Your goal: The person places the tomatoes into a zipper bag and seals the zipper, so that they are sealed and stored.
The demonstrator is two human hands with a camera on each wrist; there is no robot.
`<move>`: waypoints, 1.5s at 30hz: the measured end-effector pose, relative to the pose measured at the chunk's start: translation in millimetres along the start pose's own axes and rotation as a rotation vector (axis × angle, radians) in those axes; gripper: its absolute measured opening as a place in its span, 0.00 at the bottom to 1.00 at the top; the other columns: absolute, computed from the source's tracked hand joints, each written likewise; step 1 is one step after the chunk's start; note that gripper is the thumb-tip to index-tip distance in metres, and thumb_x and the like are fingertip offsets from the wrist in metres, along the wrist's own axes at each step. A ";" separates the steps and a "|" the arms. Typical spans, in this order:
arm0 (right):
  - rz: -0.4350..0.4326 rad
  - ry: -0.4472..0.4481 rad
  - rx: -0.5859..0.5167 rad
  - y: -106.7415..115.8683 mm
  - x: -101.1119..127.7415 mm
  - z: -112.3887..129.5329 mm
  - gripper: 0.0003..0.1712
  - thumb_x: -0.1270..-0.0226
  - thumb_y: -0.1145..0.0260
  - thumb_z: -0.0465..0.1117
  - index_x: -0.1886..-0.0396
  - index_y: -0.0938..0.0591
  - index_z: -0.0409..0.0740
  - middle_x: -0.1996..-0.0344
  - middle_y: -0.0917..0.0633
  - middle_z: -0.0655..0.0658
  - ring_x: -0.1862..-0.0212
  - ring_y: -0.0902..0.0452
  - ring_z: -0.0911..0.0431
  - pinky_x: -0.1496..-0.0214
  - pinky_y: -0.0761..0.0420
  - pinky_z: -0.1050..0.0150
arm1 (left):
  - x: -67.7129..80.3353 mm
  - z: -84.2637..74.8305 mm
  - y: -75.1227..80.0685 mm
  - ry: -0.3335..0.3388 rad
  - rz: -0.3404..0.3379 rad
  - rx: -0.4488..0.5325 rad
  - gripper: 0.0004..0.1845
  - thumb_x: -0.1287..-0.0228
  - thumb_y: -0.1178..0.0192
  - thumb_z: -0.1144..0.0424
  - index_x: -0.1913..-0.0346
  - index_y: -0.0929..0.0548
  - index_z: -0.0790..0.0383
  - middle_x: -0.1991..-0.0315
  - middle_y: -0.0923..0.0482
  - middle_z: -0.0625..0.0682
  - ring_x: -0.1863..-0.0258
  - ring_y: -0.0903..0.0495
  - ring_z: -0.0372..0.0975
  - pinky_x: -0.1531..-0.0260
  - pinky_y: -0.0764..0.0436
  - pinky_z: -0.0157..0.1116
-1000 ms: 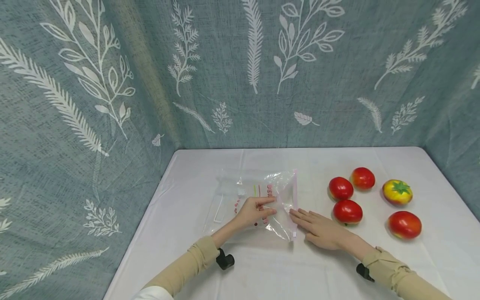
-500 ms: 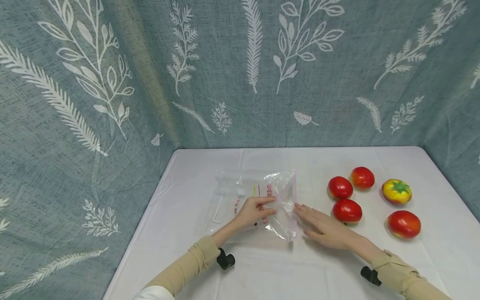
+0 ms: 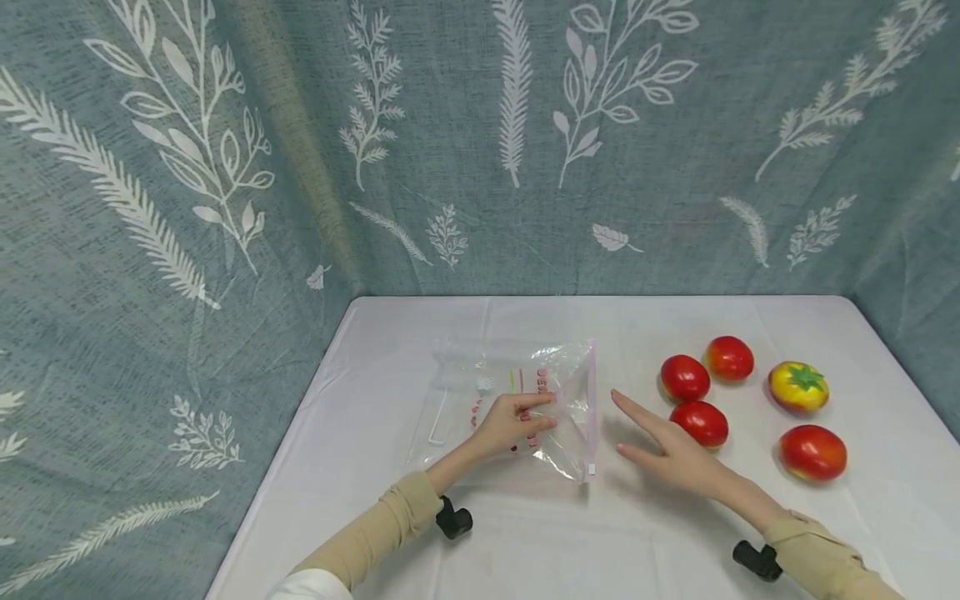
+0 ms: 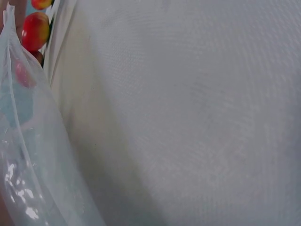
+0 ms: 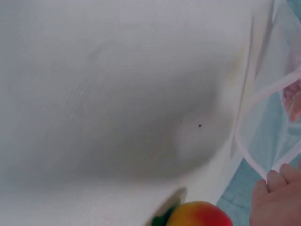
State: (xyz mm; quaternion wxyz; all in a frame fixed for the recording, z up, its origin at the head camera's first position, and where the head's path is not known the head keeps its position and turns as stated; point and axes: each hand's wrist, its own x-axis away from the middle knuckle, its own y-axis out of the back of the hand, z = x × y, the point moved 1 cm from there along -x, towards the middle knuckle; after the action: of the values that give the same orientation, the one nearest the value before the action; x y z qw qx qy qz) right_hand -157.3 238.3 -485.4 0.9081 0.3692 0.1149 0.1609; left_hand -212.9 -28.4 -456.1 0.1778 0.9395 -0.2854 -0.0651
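bag (image 3: 517, 400) lies flat on the desk (image 3: 390, 350), left of centre, its mouth turned toward the tomatoes. it is clear, thin plastic, glossy and wrinkled, with a pink zip strip (image 3: 592, 408) along the right edge and small pink and green printing on its face. seen from the left wrist the film (image 4: 28, 165) is see-through and creased, catching bright glints.

nearest are two beige sleeves, each with a black wrist mount. the left hand (image 3: 513, 423) rests on the bag, its fingers curled and pinching the plastic near the mouth. the right hand (image 3: 667, 446) hovers just right of the zip strip, fingers straight and spread, holding nothing, just beside the closest tomato.

the desk is covered with a smooth white cloth, faintly creased.

beyond the right hand lie five round, shiny tomatoes, apart from each other. four are red: one (image 3: 699, 422) nearest the hand, one (image 3: 812, 452) to the far right, one (image 3: 684, 377) behind the first, one (image 3: 729, 357) farthest back. the fifth (image 3: 798, 387) is yellow and red with a green star-shaped stalk.

behind the desk hangs a grey-blue woven curtain (image 3: 450, 125) printed with white leaves and ferns.
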 end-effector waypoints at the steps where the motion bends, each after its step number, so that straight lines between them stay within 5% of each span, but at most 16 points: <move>1: -0.013 -0.005 -0.004 1.3 0.5 -0.2 0.43 0.37 0.34 0.51 0.26 0.45 0.62 0.28 0.38 0.50 0.29 0.41 0.49 0.37 0.30 0.47 | 0.2 0.0 -0.1 0.002 -0.002 0.002 0.22 0.42 0.36 0.70 0.44 0.22 0.73 0.68 0.25 0.63 0.86 0.47 0.26 0.85 0.43 0.24; 11: -0.101 -0.009 -0.011 11.5 3.6 2.5 0.45 0.39 0.33 0.52 0.26 0.43 0.53 0.29 0.36 0.41 0.32 0.39 0.41 0.45 0.27 0.39 | 1.3 -1.8 2.0 0.030 -0.011 0.008 0.21 0.42 0.36 0.71 0.45 0.22 0.72 0.79 0.38 0.48 0.86 0.46 0.27 0.84 0.43 0.24; 14: -0.136 -0.019 -0.006 14.8 4.5 6.2 0.46 0.41 0.30 0.50 0.26 0.42 0.55 0.41 0.24 0.38 0.57 0.21 0.48 0.60 0.17 0.56 | 1.8 -2.1 3.0 0.024 -0.015 0.007 0.21 0.42 0.36 0.71 0.45 0.22 0.72 0.77 0.34 0.51 0.85 0.45 0.27 0.84 0.42 0.23; 16: -0.162 -0.023 0.003 16.7 5.3 7.9 0.47 0.43 0.29 0.47 0.27 0.41 0.55 0.59 0.20 0.36 0.76 0.30 0.51 0.74 0.24 0.65 | 2.1 -1.9 3.4 0.017 -0.015 0.011 0.21 0.42 0.36 0.71 0.45 0.22 0.73 0.73 0.27 0.57 0.85 0.45 0.26 0.83 0.42 0.23; 17: -0.176 -0.024 0.011 17.5 5.9 8.5 0.47 0.43 0.28 0.47 0.27 0.41 0.55 0.60 0.20 0.36 0.76 0.32 0.52 0.75 0.25 0.66 | 2.2 -1.7 3.4 0.013 -0.012 0.012 0.21 0.42 0.36 0.71 0.45 0.22 0.73 0.69 0.24 0.60 0.85 0.45 0.26 0.83 0.42 0.23; 19: -0.196 -0.032 0.020 19.2 7.4 9.1 0.48 0.44 0.28 0.46 0.26 0.42 0.55 0.59 0.21 0.35 0.70 0.26 0.53 0.70 0.20 0.65 | 2.6 -1.4 3.7 0.008 -0.008 0.015 0.22 0.42 0.36 0.71 0.45 0.23 0.73 0.62 0.22 0.64 0.84 0.44 0.26 0.82 0.42 0.23; 20: -0.206 -0.035 0.022 20.1 8.1 9.1 0.48 0.44 0.28 0.46 0.26 0.42 0.55 0.51 0.21 0.35 0.59 0.23 0.51 0.64 0.17 0.61 | 2.7 -1.0 3.7 0.007 -0.007 0.017 0.22 0.42 0.36 0.71 0.45 0.23 0.74 0.58 0.21 0.64 0.84 0.44 0.26 0.82 0.41 0.23; 23: -0.239 -0.046 0.026 23.1 10.1 7.8 0.49 0.43 0.29 0.46 0.26 0.44 0.56 0.31 0.33 0.38 0.35 0.35 0.43 0.50 0.21 0.45 | 2.5 0.3 3.8 0.008 -0.007 0.020 0.22 0.43 0.35 0.71 0.45 0.22 0.74 0.68 0.23 0.60 0.84 0.44 0.26 0.82 0.41 0.23; 27: -0.279 -0.078 0.012 28.1 13.0 5.1 0.48 0.41 0.30 0.45 0.25 0.45 0.57 0.31 0.34 0.36 0.35 0.37 0.41 0.49 0.23 0.41 | 2.2 1.3 4.2 0.011 -0.015 0.022 0.21 0.43 0.35 0.71 0.45 0.22 0.72 0.75 0.29 0.53 0.84 0.44 0.27 0.82 0.41 0.23; 34: -0.296 -0.165 -0.015 41.0 26.2 -2.4 0.47 0.39 0.32 0.44 0.25 0.47 0.55 0.34 0.34 0.31 0.40 0.36 0.36 0.61 0.17 0.49 | 3.4 -0.2 4.7 0.010 -0.013 0.026 0.22 0.42 0.35 0.70 0.44 0.22 0.72 0.64 0.22 0.61 0.85 0.45 0.27 0.84 0.42 0.23; 37: -0.287 -0.223 -0.024 47.4 32.4 -5.3 0.48 0.37 0.34 0.47 0.24 0.51 0.58 0.31 0.38 0.31 0.39 0.40 0.33 0.60 0.18 0.45 | 3.5 0.2 4.4 0.004 -0.017 0.019 0.22 0.42 0.35 0.70 0.44 0.22 0.72 0.54 0.20 0.63 0.84 0.45 0.26 0.84 0.42 0.23; 45: -0.268 -0.348 0.008 56.9 42.7 -12.8 0.48 0.34 0.38 0.53 0.24 0.56 0.56 0.28 0.45 0.31 0.34 0.48 0.28 0.51 0.29 0.32 | 4.6 2.3 5.6 -0.003 -0.028 0.015 0.21 0.42 0.35 0.70 0.45 0.22 0.72 0.52 0.20 0.65 0.85 0.46 0.26 0.84 0.43 0.24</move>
State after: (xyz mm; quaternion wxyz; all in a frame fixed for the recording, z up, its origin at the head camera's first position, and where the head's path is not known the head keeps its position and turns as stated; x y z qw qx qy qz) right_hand -133.9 300.9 -458.0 0.9261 0.3763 0.0049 -0.0278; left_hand -212.4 -35.9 -456.2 0.1695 0.9447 -0.2728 -0.0667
